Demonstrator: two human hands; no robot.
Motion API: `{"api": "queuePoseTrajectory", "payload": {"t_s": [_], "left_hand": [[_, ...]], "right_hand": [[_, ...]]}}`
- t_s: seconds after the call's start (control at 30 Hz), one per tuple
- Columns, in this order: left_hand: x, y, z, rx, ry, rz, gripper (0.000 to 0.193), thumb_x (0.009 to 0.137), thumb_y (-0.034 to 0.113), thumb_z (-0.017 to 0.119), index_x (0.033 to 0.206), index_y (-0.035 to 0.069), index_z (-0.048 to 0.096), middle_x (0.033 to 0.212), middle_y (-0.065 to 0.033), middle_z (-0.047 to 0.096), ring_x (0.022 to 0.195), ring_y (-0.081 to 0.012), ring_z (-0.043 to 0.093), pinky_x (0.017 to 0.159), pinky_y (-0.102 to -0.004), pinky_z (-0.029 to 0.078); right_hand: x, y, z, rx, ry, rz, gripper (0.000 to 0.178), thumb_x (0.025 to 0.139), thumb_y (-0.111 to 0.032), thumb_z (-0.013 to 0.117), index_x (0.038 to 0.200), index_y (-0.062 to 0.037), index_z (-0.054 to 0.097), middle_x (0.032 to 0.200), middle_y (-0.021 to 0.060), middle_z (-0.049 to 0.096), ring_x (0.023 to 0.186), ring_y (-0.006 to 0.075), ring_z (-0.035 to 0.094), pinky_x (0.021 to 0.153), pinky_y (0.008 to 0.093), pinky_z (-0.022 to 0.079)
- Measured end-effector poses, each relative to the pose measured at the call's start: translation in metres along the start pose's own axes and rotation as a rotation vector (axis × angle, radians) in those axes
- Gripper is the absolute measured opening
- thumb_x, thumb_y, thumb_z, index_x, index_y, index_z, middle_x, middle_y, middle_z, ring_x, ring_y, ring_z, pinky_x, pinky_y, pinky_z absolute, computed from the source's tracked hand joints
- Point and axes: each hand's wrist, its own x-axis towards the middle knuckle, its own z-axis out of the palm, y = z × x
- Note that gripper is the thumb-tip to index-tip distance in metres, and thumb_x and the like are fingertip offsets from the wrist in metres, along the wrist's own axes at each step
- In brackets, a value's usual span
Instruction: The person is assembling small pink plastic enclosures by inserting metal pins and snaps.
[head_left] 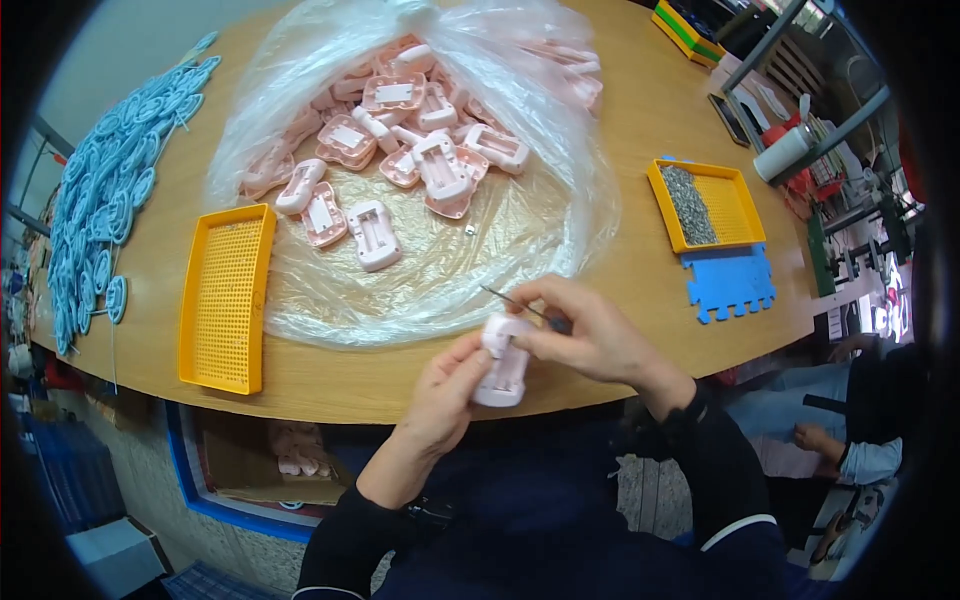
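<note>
My left hand [445,395] grips a pale pink plastic battery housing [502,388] by its left side, just over the table's front edge. The fingers of my right hand [595,335] are closed around a thin, pointed metal tool [498,294] with a dark end; its exact kind is unclear. That tool points up and left, and my right thumb rests at the housing's upper right. Farther away, a similar housing [374,237] lies on a clear plastic bag [480,265]. Behind it, more housings and pink shells [345,142] are heaped in the bag's mouth.
An empty-looking yellow tray [225,378] stands at the left. On the right, another yellow tray [735,205] holds small metal parts [690,208], beside a blue foam mat [732,283]. Light blue looped cords [110,205] hang at the far left. A person [820,440] sits at the right.
</note>
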Motion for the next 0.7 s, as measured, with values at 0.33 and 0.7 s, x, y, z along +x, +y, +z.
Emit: {"api": "queuePoseTrajectory", "payload": {"t_s": [0.33, 0.7], "left_hand": [[-0.036, 0.045, -0.045, -0.02, 0.281, 0.341, 0.041, 0.094, 0.021, 0.048, 0.127, -0.003, 0.046, 0.114, -0.0173, 0.06, 0.098, -0.0297, 0.063, 0.09, -0.0433, 0.05], [-0.009, 0.05, -0.033, 0.051, 0.162, 0.152, 0.045, 0.097, 0.024, 0.049, 0.133, -0.002, 0.044, 0.128, -0.0159, 0.054, 0.114, -0.0312, 0.055, 0.1, -0.0439, 0.044]], "right_hand": [[0.119, 0.043, -0.008, -0.903, 0.109, -0.121, 0.015, 0.078, -0.009, 0.055, 0.088, 0.0, 0.063, 0.091, 0.0178, 0.063, 0.08, 0.0326, 0.065, 0.066, 0.0424, 0.053], [0.112, 0.079, 0.004, -0.522, 0.303, -0.104, 0.018, 0.084, -0.015, 0.051, 0.097, -0.0031, 0.056, 0.09, 0.0215, 0.062, 0.085, 0.0398, 0.062, 0.072, 0.0466, 0.051]]}}
